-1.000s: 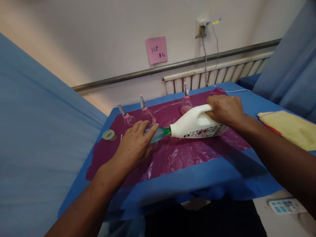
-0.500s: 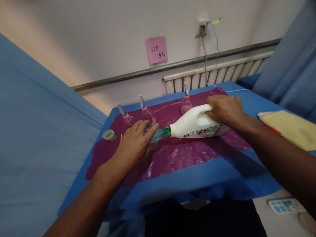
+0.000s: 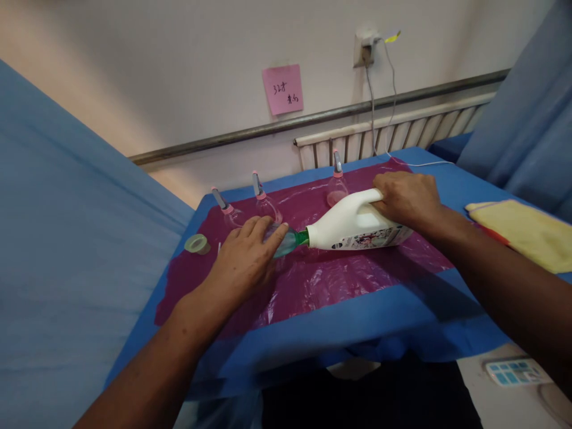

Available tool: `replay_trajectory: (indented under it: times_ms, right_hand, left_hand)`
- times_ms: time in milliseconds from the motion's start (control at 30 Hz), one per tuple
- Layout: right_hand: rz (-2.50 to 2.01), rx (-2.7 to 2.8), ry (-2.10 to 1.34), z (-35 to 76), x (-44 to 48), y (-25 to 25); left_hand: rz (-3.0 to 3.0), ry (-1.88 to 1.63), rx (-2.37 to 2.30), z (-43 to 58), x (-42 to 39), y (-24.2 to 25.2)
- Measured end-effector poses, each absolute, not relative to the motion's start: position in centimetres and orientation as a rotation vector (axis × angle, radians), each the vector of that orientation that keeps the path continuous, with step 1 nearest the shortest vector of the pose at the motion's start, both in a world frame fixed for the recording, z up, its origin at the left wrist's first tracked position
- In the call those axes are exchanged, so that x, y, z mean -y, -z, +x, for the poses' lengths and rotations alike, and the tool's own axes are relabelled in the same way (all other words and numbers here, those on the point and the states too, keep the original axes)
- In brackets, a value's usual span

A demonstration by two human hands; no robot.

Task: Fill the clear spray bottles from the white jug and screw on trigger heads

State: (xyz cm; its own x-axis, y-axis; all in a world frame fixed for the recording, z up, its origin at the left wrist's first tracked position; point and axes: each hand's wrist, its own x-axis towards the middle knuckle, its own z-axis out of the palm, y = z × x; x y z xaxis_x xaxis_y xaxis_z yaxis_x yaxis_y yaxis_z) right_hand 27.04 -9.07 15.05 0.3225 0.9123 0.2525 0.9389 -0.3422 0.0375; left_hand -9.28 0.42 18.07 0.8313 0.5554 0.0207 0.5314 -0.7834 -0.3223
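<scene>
My right hand [image 3: 409, 199] is wrapped round the handle of a white plastic jug [image 3: 344, 223] with a printed label. The jug lies tipped to the left, its mouth against the green neck [image 3: 302, 238] of a clear plastic bottle [image 3: 286, 243]. My left hand [image 3: 245, 256] closes over that bottle from above and hides most of it. Whether liquid is flowing between them cannot be made out. Beyond my left hand stand two clear spray bottles [image 3: 233, 217] with grey and pink heads. A third spray bottle [image 3: 337, 192], pinkish at its base, stands behind the jug.
A purple plastic sheet [image 3: 330, 280] covers part of the blue-draped table [image 3: 357, 319]. A pale green cup-like piece [image 3: 195, 243] is at left, a yellow cloth [image 3: 522, 229] at right. Blue curtains [image 3: 67, 238] hang at the sides. A white cable [image 3: 420, 164] crosses the back edge.
Almost nothing differs. My left hand and the clear bottle have shifted very slightly; the jug and my right hand stay in place.
</scene>
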Motion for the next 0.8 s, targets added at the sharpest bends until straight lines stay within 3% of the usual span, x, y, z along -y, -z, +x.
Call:
replay_trajectory:
  times_ms: [800]
  right_hand:
    - [-2.407,1.722,0.402,27.68,8.61,-14.15]
  left_hand:
    - [-2.605,-0.161,0.687,-8.29,-0.63,-18.75]
